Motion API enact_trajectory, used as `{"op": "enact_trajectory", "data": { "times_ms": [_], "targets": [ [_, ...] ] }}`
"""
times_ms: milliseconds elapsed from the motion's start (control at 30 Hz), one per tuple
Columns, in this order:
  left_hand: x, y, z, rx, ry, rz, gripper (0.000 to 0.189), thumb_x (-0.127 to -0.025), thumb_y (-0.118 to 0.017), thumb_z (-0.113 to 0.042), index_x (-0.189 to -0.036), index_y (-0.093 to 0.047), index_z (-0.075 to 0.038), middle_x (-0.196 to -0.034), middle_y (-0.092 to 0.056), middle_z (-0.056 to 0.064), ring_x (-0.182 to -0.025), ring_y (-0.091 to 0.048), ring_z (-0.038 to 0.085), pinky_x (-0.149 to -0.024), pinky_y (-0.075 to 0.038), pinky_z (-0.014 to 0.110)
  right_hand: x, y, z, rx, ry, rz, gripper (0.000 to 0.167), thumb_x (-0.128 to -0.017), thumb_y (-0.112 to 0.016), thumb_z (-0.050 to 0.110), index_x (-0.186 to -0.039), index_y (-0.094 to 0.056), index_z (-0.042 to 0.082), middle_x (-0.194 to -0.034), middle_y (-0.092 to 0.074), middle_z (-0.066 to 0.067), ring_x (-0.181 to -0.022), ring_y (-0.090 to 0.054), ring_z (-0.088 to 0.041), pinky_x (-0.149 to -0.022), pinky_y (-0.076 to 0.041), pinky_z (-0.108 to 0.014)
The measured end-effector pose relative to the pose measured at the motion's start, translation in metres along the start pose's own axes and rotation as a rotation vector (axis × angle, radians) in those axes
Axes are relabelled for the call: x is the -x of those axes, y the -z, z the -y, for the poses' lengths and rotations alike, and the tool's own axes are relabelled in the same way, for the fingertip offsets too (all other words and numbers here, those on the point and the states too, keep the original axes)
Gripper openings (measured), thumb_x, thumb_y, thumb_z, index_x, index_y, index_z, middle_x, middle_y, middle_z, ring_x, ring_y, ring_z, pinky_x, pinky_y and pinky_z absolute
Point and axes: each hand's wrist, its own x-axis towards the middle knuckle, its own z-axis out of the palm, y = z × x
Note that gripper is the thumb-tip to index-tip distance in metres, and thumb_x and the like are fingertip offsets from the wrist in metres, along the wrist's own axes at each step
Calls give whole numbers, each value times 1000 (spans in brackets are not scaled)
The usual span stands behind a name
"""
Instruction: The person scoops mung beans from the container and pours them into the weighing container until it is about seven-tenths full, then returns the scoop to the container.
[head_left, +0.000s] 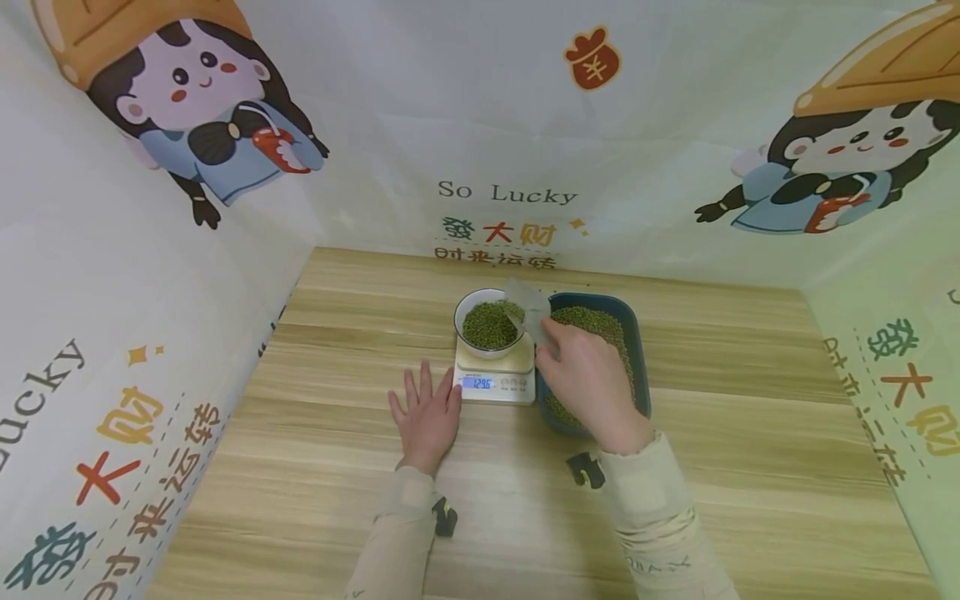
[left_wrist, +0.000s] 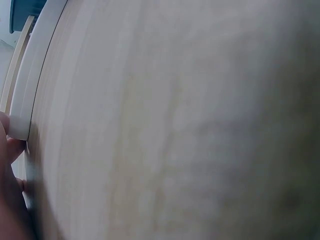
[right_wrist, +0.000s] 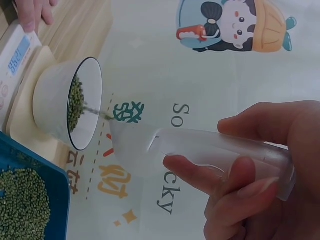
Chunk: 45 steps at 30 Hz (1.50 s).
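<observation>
My right hand (head_left: 592, 387) grips a translucent plastic scoop (right_wrist: 137, 145) by its handle, tilted over the white, dark-rimmed bowl (right_wrist: 52, 100). A thin stream of small green beans (right_wrist: 100, 113) runs from the scoop's tip into it. Inside the bowl lies a heap of green beans (head_left: 489, 327). The bowl stands on a kitchen scale (head_left: 517, 393) with a lit display (head_left: 477, 383). Flat on the table, fingers spread, my left hand (head_left: 430, 425) rests at the scale's left side, thumb against its edge.
A dark blue tub (head_left: 643, 392) holding more green beans stands right beside the scale, under my right hand. The wooden table (head_left: 360, 300) ends at printed cloth walls (head_left: 645, 167) behind and on both sides. A few loose beans lie near the back edge.
</observation>
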Motion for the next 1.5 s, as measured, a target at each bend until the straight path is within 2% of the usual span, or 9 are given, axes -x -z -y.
{"op": "enact_trajectory", "data": {
  "times_ms": [767, 833, 900, 967, 1067, 1167, 1267, 1400, 1500],
  "targets": [
    [1, 1, 2, 4, 1, -10, 48, -94, -18, -49, -137, -32, -34, -150, -4, 2, -134, 9, 29, -100, 14, 55, 2, 3, 2, 1, -6, -4, 41, -85, -49, 18, -124, -53, 6, -115, -59, -13, -35, -35, -9, -31, -31, -25],
    [1, 0, 2, 3, -1, -9, 48, -94, -18, -49, -137, -33, -33, -150, -4, 2, -134, 9, 30, -99, 14, 55, 2, 2, 1, -8, -8, -5, 40, -85, -49, 18, -124, -53, 6, -113, -59, -13, -34, -35, -9, -31, -31, -24],
    [1, 0, 2, 4, 0, -7, 48, -94, -18, -50, -137, -32, -34, -150, -3, 2, -134, 9, 29, -99, 14, 55, 4, 4, -2, -22, -22, -2, 41, -86, -49, 19, -124, -53, 6, -100, -64, -12, -33, -33, -9, -30, -30, -24],
    [0, 0, 1, 2, -1, -4, 49, -94, -18, -50, -138, -32, -34, -150, -3, 2, -134, 9, 29, -99, 13, 55, 6, 7, -9, -32, -30, -18, 41, -86, -49, 19, -124, -53, 5, -89, -65, -11, -34, -33, -9, -31, -31, -24],
    [-1, 0, -1, 9, 2, 0, 49, -94, -17, -50, -138, -31, -34, -150, -3, 2, -134, 10, 29, -99, 14, 55, 12, 15, -29, -58, -76, -24, 42, -87, -48, 20, -126, -50, 3, -63, -58, -4, -33, -32, -10, -31, -30, -24],
    [-2, 1, -2, 11, 3, 4, 48, -94, -18, -50, -138, -30, -34, -150, -2, 2, -134, 11, 29, -99, 15, 55, 20, 25, -57, -80, -141, -4, 45, -88, -46, 20, -129, -46, 3, -51, -49, -2, -33, -33, -11, -30, -30, -25],
    [-2, 1, -3, 12, 4, 7, 48, -94, -18, -49, -138, -30, -34, -150, -1, 2, -134, 11, 29, -99, 16, 54, 35, 35, -83, -117, -213, 45, 47, -89, -43, 21, -132, -42, 4, -61, -56, -7, -38, -41, -12, -33, -35, -27],
    [-1, 2, -3, 17, 2, 6, 48, -95, -19, -48, -138, -31, -33, -150, -2, 2, -134, 11, 29, -99, 15, 55, 59, 36, -108, -203, -285, 98, 46, -90, -42, 23, -132, -42, 3, -94, -63, -16, -45, -53, -16, -39, -43, -30],
    [0, 2, -3, 10, 2, 9, 48, -95, -19, -48, -138, -31, -32, -150, -2, 3, -134, 10, 30, -99, 14, 55, 74, 29, -119, -233, -336, 142, 45, -92, -42, 27, -130, -44, 3, -93, -64, -16, -44, -53, -18, -39, -43, -31]
  ]
}}
